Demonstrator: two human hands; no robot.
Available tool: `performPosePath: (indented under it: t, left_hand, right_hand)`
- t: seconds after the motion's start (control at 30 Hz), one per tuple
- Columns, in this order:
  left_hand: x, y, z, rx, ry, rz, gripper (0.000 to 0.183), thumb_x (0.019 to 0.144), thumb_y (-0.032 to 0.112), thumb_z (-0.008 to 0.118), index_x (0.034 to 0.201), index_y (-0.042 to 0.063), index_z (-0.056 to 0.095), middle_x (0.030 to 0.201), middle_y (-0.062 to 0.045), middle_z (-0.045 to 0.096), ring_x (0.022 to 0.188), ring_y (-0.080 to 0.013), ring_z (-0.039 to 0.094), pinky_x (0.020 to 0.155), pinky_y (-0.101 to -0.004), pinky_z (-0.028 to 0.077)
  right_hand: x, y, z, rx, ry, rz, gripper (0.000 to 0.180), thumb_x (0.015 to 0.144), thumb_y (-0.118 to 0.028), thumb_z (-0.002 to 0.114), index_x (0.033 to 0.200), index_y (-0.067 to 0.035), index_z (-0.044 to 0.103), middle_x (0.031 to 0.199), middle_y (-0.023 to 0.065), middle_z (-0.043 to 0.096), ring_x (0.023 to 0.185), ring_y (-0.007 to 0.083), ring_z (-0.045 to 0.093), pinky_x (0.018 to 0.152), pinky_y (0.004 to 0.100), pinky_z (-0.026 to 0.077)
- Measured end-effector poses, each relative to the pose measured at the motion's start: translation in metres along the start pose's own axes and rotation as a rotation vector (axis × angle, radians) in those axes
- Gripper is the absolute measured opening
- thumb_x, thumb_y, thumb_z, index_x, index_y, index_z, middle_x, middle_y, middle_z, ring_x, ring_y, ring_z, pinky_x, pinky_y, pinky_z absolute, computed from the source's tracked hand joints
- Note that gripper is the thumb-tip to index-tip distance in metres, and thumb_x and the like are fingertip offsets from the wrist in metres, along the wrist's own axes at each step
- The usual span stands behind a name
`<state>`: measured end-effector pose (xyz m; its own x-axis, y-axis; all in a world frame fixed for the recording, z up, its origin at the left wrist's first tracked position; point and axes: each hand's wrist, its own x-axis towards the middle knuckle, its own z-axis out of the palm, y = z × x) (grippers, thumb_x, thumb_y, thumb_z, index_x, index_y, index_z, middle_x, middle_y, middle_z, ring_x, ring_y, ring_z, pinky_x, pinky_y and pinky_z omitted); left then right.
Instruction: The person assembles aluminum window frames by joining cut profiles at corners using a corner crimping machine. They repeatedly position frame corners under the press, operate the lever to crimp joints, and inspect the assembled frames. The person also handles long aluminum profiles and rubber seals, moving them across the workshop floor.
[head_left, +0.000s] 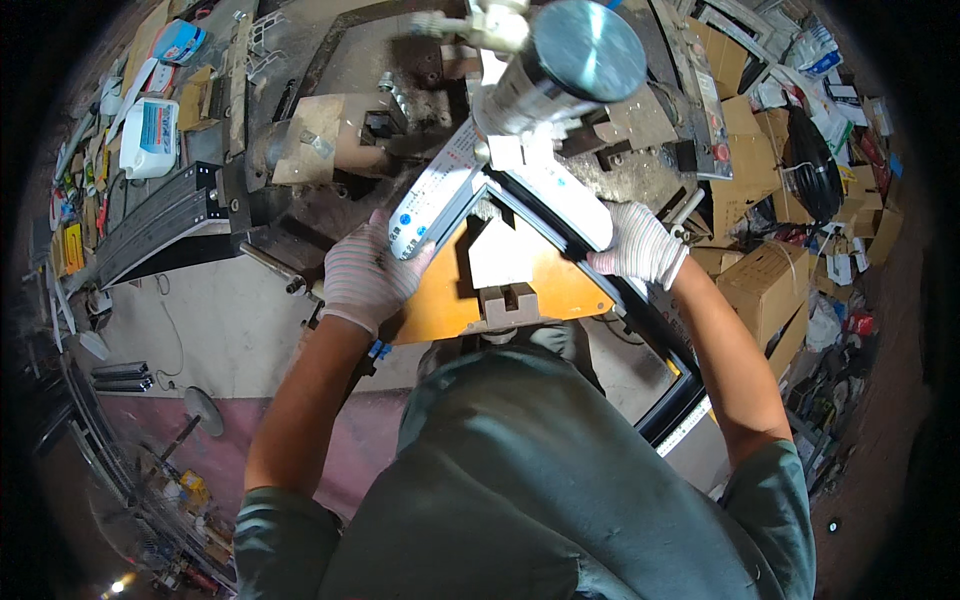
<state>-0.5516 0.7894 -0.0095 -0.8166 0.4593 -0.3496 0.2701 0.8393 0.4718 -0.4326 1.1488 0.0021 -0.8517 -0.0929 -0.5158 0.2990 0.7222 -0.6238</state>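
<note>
My left hand, in a striped knit glove, grips the left metal profile near the rounded end of a white plate that bears writing. My right hand, gloved alike, holds the black and silver right profile beside a second white plate. The two profiles meet in a corner under a large metal cylinder of the machine. Inside that corner a white pointed block sits behind a slotted steel block, over an orange plate. From my right hand the black profile runs down beside my right forearm.
Flat metal plates and bolts flank the cylinder on the machine bed. A metal rod handle juts out at left. Dark profiles and a white jug lie farther left. Cardboard boxes and a black cable coil crowd the right.
</note>
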Motion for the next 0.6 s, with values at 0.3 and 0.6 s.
performPosePath:
  t: [0.3,0.6]
  left_hand:
    - [0.008,-0.008,0.0,-0.058,-0.04,0.073,0.074,0.086,0.034,0.085,0.134,-0.013,0.054,0.109,-0.019,0.076,0.096,-0.0233,0.073,0.085,-0.0323,0.059]
    - [-0.001,0.026,-0.006,0.167,0.07,-0.062,0.053,0.085,0.05,0.078,0.108,0.006,0.062,0.093,-0.024,0.074,0.091,-0.0446,0.071,0.081,-0.0491,0.057]
  right_hand:
    - [0.0,0.0,-0.002,0.003,0.02,-0.048,0.066,0.066,-0.038,0.085,0.115,0.003,0.07,0.097,0.0277,0.073,0.09,0.0431,0.072,0.085,0.0428,0.058]
    - [0.002,0.011,0.004,-0.063,0.058,-0.083,0.063,0.064,-0.038,0.086,0.111,0.002,0.071,0.092,0.0274,0.072,0.085,0.0438,0.07,0.08,0.0449,0.058]
